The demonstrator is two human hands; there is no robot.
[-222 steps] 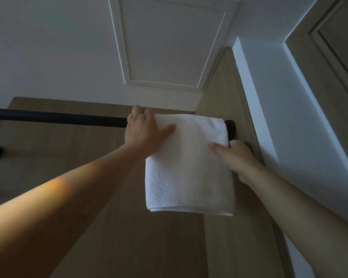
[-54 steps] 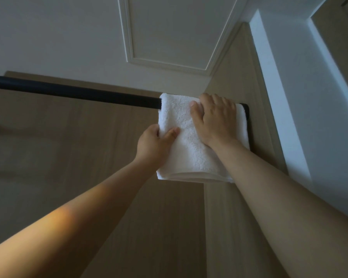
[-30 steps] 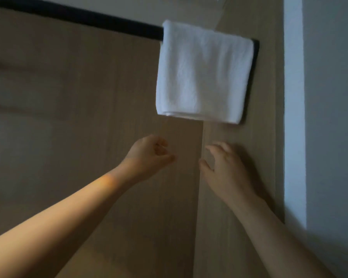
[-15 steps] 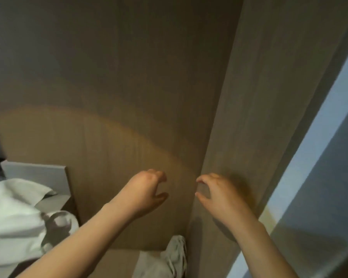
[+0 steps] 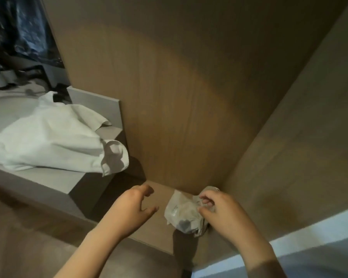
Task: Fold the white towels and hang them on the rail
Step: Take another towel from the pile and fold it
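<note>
A crumpled white towel lies on a grey counter at the left. My left hand hovers low in the middle with loosely curled fingers and holds nothing. My right hand is beside it, also loosely curled and empty, in front of a crumpled plastic bag on the wooden floor of the closet. The rail and the hung towel are out of view.
Wooden closet panels form a corner ahead and to the right. A grey upright board stands behind the counter. Dark clutter and white cylinders fill the far left. A pale wall strip runs at the lower right.
Both hands let go of the folded towel on the rail and dropped down. The view tilted down from the rail to the closet floor and the counter with the crumpled towel.
</note>
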